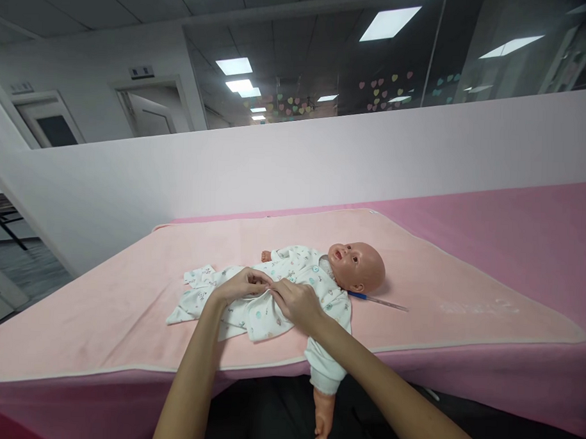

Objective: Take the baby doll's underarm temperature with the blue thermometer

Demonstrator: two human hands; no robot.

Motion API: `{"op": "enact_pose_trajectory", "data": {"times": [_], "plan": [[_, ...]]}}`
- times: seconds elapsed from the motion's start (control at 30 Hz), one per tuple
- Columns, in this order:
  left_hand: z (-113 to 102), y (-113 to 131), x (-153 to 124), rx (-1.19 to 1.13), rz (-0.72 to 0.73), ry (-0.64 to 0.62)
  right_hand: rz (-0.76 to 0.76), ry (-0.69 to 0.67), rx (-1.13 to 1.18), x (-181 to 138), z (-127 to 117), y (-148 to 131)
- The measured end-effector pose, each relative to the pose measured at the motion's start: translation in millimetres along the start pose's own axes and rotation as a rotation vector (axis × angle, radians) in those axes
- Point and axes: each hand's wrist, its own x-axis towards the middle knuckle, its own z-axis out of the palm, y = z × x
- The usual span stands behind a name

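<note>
A baby doll (361,267) lies on its back with its head to the right, in a white printed baby shirt (291,264) and matching trousers (198,299). My left hand (245,285) and my right hand (297,301) meet at the doll's waist, fingers bent and pinching the front cloth of the shirt. Their fingertips nearly touch, and the exact spot of the grip is partly hidden. One doll arm (323,406) hangs over the table's near edge, below my right forearm. By the doll's neck lies a thin clear stick with a blue end (376,301).
A peach blanket (127,284) with a pale border covers much of the pink tabletop (528,221). Behind it rises a white partition (324,160) with glass above. The near table edge runs just in front of me.
</note>
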Motion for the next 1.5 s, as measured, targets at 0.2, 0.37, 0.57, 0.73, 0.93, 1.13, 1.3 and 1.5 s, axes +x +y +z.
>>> {"op": "enact_pose_trajectory", "data": {"times": [0.2,0.37,0.57,0.73,0.93,1.13,1.3,1.5], "plan": [[0.3,0.5,0.0,0.029,0.037,-0.033,-0.014,-0.039,0.026,-0.5,-3.6,-0.5],[0.1,-0.2,-1.4,0.043,0.035,-0.023,-0.014,-0.040,0.071,-1.2,-2.8,-0.1],[-1.8,-3.6,-0.2,0.027,0.036,-0.054,0.029,-0.015,0.104,-1.6,-0.1,0.8],[-1.6,-4.7,0.7,0.029,0.034,-0.044,0.040,0.006,0.135,-0.4,-3.0,0.7],[0.6,-0.6,-0.9,-0.013,0.019,-0.026,0.027,0.020,0.119,1.1,-6.4,-0.2],[2.8,3.7,-2.8,-0.081,0.019,-0.038,0.030,0.035,0.101,-0.1,-2.0,1.0],[3.5,3.9,-2.3,-0.080,0.015,-0.049,-0.020,0.027,0.057,-0.3,-0.3,2.7],[4.7,3.8,-1.7,-0.128,0.030,-0.029,-0.042,0.050,0.074,-0.5,-0.8,2.5]]}}
